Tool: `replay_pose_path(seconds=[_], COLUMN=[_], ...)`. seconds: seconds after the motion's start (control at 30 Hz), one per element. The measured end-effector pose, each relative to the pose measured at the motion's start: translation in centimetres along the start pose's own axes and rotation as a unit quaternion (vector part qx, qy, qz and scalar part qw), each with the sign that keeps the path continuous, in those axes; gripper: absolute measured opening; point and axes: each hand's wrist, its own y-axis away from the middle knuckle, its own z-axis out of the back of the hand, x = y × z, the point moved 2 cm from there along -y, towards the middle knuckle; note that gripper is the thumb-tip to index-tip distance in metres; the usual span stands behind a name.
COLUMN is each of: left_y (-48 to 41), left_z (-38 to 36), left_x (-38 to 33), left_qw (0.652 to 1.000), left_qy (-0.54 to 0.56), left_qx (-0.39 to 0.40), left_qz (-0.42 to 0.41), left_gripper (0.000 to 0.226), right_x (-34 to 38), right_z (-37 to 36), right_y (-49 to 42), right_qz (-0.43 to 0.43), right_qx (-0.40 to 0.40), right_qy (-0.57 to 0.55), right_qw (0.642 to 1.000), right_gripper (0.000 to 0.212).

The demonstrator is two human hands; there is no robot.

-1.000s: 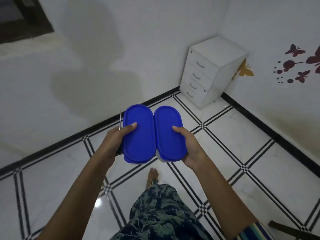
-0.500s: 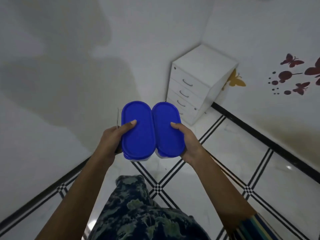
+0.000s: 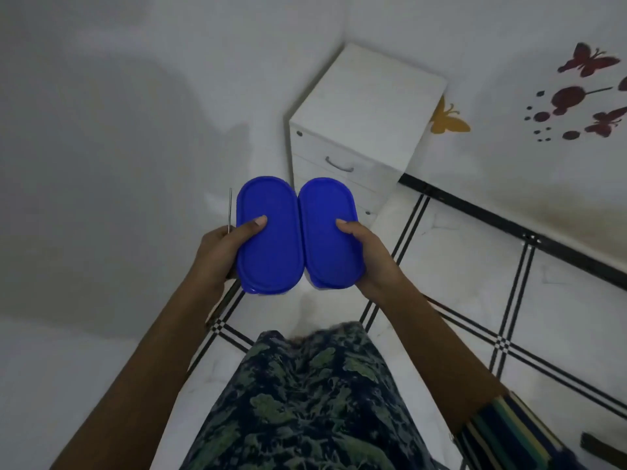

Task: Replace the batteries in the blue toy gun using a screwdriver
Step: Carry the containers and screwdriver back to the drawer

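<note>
Two oval containers with blue lids are held side by side in front of me, touching along their long edges. My left hand [image 3: 220, 249] grips the left container [image 3: 269, 239], thumb on its lid, and also holds a screwdriver whose thin metal shaft [image 3: 230, 208] sticks up past my fingers. My right hand [image 3: 368, 256] grips the right container [image 3: 327, 232], thumb on top. What the containers hold is hidden. No blue toy gun is in view.
A white drawer cabinet [image 3: 363, 130] stands in the room corner just ahead. White walls close in on the left and right, the right one with butterfly stickers [image 3: 588, 62]. The floor is white tile with black lines [image 3: 509, 300]. My patterned clothing fills the bottom.
The view has moved toward the corner, so the drawer cabinet looks nearer and larger. Both hands keep the same grip on the two containers.
</note>
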Motion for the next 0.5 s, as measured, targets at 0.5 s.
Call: replay_pose_path(seconds=[0.5], left_y=[-26.9], left_z=[-8.3], left_x=[-3.1], left_qw=[0.998], left_qy=[-0.032], left_qx=[0.014], left_qz=[0.052], left_gripper=[0.042], right_x=[7.9], right_z=[4.0], right_y=[-24.0], right_qz=[-0.053], right_qx=[-0.084], right_qy=[-0.06], right_qw=[0.993], right_gripper=[0.045])
